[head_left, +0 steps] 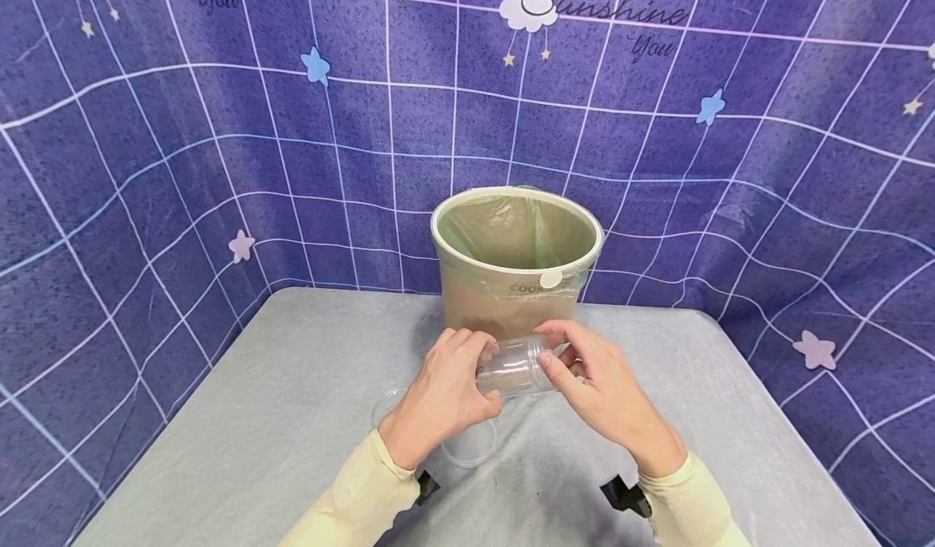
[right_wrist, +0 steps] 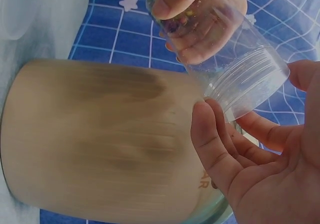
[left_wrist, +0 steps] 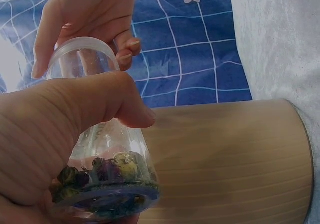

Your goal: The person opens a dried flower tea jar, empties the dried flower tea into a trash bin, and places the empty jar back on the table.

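A clear plastic jar (head_left: pixel 511 366) lies tilted sideways between my hands, in front of a bin. My left hand (head_left: pixel 453 385) grips it around its lower end, thumb across the side. Dried flower buds (left_wrist: pixel 117 169), dark with some yellow, are gathered at the jar's bottom in the left wrist view. My right hand (head_left: pixel 599 385) has its thumb and fingers curled around the jar's ridged top end (right_wrist: pixel 252 81). The right wrist view shows the fingertips at that rim, with the palm behind it.
A beige bin (head_left: pixel 504 307) with a white rim and a green liner bag (head_left: pixel 504 222) stands behind the jar. Clear round plastic pieces, one a ring-like rim (head_left: pixel 471 459), sit on the grey table (head_left: pixel 292 417) by my left wrist. A purple-blue patterned curtain (head_left: pixel 380 125) encloses the table.
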A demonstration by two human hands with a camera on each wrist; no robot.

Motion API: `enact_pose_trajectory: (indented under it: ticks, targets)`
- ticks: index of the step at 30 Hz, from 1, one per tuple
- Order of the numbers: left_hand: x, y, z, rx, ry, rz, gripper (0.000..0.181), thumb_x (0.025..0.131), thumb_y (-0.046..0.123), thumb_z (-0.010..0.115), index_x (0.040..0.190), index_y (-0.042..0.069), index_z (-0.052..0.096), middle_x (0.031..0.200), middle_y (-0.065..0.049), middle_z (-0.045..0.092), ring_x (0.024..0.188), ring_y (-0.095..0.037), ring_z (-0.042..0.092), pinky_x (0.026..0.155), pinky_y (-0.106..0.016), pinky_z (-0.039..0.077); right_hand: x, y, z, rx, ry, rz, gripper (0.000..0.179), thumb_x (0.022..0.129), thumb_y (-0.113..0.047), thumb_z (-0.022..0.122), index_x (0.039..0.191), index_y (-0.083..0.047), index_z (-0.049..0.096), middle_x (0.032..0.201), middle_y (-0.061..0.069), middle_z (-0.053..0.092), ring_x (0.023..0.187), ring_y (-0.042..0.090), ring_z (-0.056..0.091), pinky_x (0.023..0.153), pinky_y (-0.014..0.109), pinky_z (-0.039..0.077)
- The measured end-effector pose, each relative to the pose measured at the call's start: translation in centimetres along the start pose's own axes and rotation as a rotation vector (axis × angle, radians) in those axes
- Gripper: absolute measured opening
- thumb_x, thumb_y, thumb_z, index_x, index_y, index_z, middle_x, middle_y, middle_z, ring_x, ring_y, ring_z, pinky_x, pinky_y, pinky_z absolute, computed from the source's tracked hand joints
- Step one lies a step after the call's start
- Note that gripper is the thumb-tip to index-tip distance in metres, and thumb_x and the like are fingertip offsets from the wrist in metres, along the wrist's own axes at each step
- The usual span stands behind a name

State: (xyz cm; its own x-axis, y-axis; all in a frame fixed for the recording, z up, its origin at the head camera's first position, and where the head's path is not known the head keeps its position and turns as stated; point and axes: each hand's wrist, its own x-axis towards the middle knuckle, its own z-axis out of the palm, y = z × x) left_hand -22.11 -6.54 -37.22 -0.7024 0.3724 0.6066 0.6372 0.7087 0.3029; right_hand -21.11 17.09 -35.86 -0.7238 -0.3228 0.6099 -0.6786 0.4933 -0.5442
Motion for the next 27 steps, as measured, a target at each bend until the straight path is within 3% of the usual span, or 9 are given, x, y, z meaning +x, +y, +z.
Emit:
enact_pose_trajectory:
  ticks: [27]
  targets:
    - [-0.02,-0.1,-0.03,0.015,-0.011,-0.01,0.046,0.059,0.014,0.081,0.103,0.011,0.067,0.086,0.001,0.062,0.085,-0.019,0.052,0.076,-0.032,0.047,-0.01,0.03,0.28,0.01,-0.015,-0.014,0.031,0.099,-0.018,0.069,0.129,-0.023,0.063,0.104,-0.008,0.067,0.078,0.007,0.066,0.068,0.025,0.057]
